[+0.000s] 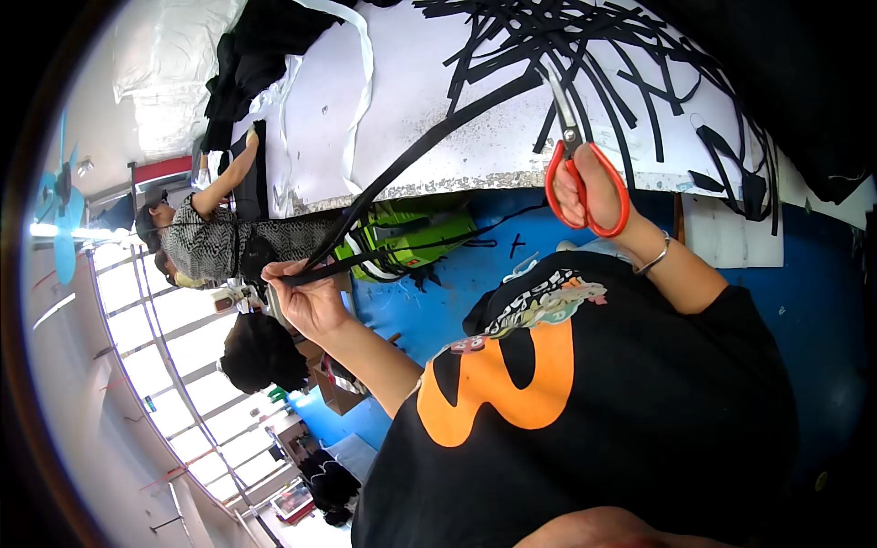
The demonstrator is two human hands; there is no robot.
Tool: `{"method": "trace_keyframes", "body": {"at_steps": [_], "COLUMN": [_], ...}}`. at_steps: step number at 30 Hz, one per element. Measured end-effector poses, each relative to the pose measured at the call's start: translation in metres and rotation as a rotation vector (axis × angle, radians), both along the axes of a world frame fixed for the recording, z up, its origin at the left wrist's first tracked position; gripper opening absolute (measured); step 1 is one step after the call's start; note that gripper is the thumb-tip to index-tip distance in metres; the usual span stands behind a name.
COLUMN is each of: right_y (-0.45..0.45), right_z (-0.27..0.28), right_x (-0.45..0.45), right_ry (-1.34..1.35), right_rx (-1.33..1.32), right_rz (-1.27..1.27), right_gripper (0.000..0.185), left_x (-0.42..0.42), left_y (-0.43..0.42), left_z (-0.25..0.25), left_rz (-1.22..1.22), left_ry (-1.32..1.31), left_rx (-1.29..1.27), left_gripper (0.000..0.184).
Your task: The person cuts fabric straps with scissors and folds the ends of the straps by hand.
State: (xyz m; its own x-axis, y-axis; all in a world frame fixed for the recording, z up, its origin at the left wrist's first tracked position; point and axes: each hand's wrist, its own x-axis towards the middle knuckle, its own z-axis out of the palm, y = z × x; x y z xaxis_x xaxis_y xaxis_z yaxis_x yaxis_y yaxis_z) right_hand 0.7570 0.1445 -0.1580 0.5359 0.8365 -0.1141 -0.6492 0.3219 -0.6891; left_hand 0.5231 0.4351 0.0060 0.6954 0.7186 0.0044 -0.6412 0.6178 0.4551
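Observation:
My left hand (312,300) pinches a long black fabric strip (416,151) between thumb and fingers. From there one length rises to the pile on the table, and another trails right, below the table edge. My right hand (594,190) grips red-handled scissors (570,137), with fingers through the handle loops. Their metal blades point up toward the pile and lie beside the end of the strip. Whether the blades touch the strip, I cannot tell. Many cut black strips (585,41) lie tangled on the white table (402,82).
A white ribbon (364,82) and black cloth (265,46) lie farther left on the table. Its worn edge runs across the view. Below stands a bright green container (429,228) on the blue floor (393,315). Another person (206,228) works at the table's far left.

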Motion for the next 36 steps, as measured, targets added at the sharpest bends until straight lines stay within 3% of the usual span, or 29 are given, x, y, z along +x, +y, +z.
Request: {"method": "trace_keyframes", "body": {"at_steps": [1, 3, 4, 8, 11, 12, 14, 15, 17, 19, 21, 23, 27, 29, 36], "right_y": [-0.001, -0.008, -0.012, -0.02, -0.031, -0.029, -0.025, -0.014, 0.019, 0.048, 0.073, 0.089, 0.108, 0.109, 0.107], "right_z": [-0.005, -0.001, 0.008, -0.031, -0.016, -0.006, 0.011, 0.026, 0.074, 0.13, 0.162, 0.188, 0.203, 0.199, 0.184], "right_x": [0.005, 0.029, 0.043, 0.125, 0.162, 0.16, 0.161, 0.159, 0.13, 0.078, 0.04, 0.01, -0.017, -0.018, -0.024], "right_ry": [0.084, -0.087, -0.254, -1.124, -1.357, -1.4, -1.757, -1.79, -1.653, -1.467, -1.367, -1.388, -1.297, -1.199, -0.912], "right_rx": [-0.008, -0.191, -0.377, -0.912, -1.328, -1.293, -1.415, -1.399, -0.721, -0.361, -0.036, 0.137, 0.255, 0.262, 0.13], "right_rz": [-0.016, -0.08, -0.183, -0.544, -0.422, -0.421, -0.617, -0.623, -0.686, -0.536, -0.398, -0.325, -0.243, -0.036, 0.049], "right_gripper": [0.059, 0.057, 0.054, 0.051, 0.042, 0.042, 0.034, 0.034, 0.024, 0.021, 0.02, 0.021, 0.018, 0.012, 0.01], "left_x": [-0.001, -0.004, 0.001, 0.035, 0.049, 0.051, 0.058, 0.061, 0.065, 0.067, 0.068, 0.069, 0.062, 0.06, 0.062], "left_y": [0.004, 0.011, 0.01, -0.02, -0.039, -0.046, -0.054, -0.057, -0.066, -0.075, -0.078, -0.089, -0.096, -0.098, -0.096], "left_z": [0.003, 0.011, 0.012, 0.021, 0.031, 0.035, 0.04, 0.041, 0.044, 0.047, 0.043, 0.047, 0.042, 0.035, 0.024], "left_rz": [0.007, -0.144, 0.092, 0.202, 0.268, 0.303, 0.34, 0.336, 0.336, 0.295, 0.263, 0.212, 0.124, 0.085, -0.048], "left_ry": [-0.002, 0.116, 0.171, 0.282, 0.437, 0.478, 0.537, 0.531, 0.582, 0.62, 0.582, 0.553, 0.586, 0.637, 0.646], "left_rx": [-0.002, 0.077, 0.136, 0.477, 0.673, 0.735, 0.797, 0.816, 0.888, 0.919, 1.041, 0.976, 1.069, 1.099, 1.04], "left_gripper": [0.012, 0.009, 0.009, 0.013, 0.019, 0.019, 0.017, 0.017, 0.018, 0.017, 0.02, 0.014, 0.014, 0.014, 0.015]}}
